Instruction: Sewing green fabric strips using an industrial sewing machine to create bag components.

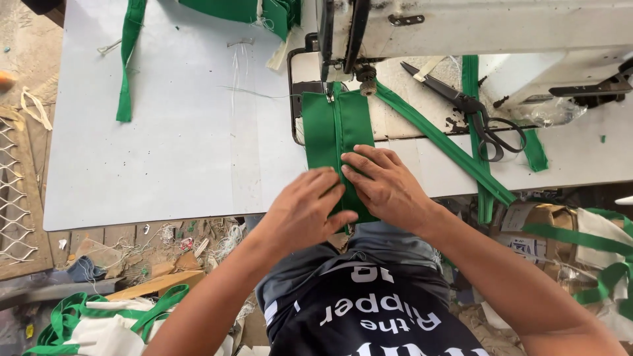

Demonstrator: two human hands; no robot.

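Green fabric panel (333,132) with centre zipper, flat under the sewing machine (461,26), both hands (349,194) pressing, fingers spread.

Both hands cover the green fabric piece's (333,128) near end; needle hidden behind it

**Hands and forearms, head view**

Left hand (304,206): palm down, fingers together, angled up and to the right. Right hand (386,183): palm down, fingers spread leftward, fingertips meeting the left's. Both forearms bare, converging from the lower corners.
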